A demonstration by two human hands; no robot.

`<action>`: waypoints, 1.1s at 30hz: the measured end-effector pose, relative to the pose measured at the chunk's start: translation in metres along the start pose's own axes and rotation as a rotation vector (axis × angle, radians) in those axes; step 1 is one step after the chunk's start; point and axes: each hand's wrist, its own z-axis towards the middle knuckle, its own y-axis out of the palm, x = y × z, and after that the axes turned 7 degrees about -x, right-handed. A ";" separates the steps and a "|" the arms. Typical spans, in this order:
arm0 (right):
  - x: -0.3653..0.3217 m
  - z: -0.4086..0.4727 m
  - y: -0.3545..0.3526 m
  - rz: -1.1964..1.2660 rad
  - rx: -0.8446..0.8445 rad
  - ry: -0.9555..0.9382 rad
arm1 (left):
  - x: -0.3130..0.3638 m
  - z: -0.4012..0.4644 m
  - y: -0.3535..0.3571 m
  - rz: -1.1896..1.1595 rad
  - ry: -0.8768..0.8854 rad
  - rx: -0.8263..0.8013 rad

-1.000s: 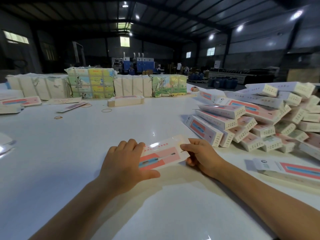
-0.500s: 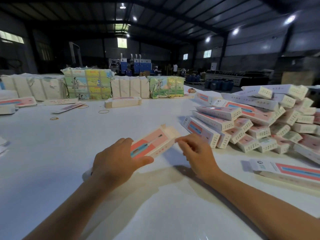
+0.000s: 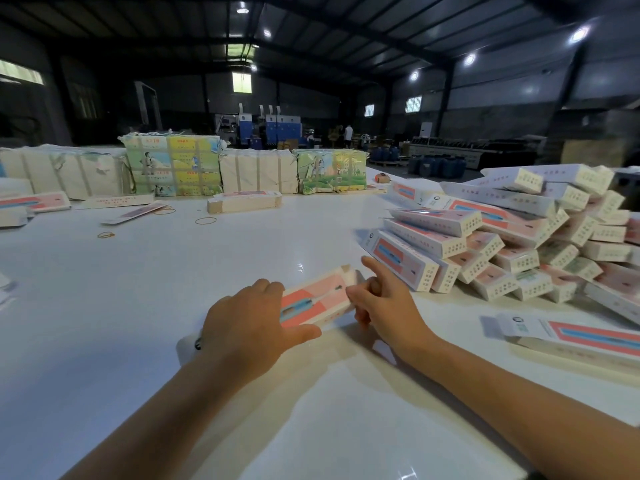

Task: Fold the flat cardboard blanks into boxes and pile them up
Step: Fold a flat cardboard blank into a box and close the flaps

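A slim pink-and-blue cardboard box (image 3: 313,301) (print illegible) is gripped by the left hand (image 3: 249,327) above the glossy white desk (image 3: 104,306); its open right end flap is pinched by the right hand (image 3: 388,306). Folded boxes (image 3: 502,244) are piled far right.

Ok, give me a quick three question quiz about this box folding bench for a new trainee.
1. True or false: the left hand grips the pink box.
2. The pile of folded boxes lies to the person's: A) left B) right C) behind the wrapped bundles.
3. Which end of the pink box is the right hand working at, near or far?

Key: 1 true. 2 B. 3 The far end, where a flap stands open.
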 end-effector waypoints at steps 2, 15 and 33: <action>0.000 0.001 0.000 -0.055 -0.020 0.000 | 0.001 0.000 0.001 0.030 0.010 0.007; 0.004 -0.003 0.001 -0.558 -0.057 -0.170 | 0.001 -0.001 0.003 0.028 0.050 0.007; -0.004 0.012 -0.020 0.561 -0.277 0.201 | 0.006 -0.007 0.000 -0.099 0.057 -0.015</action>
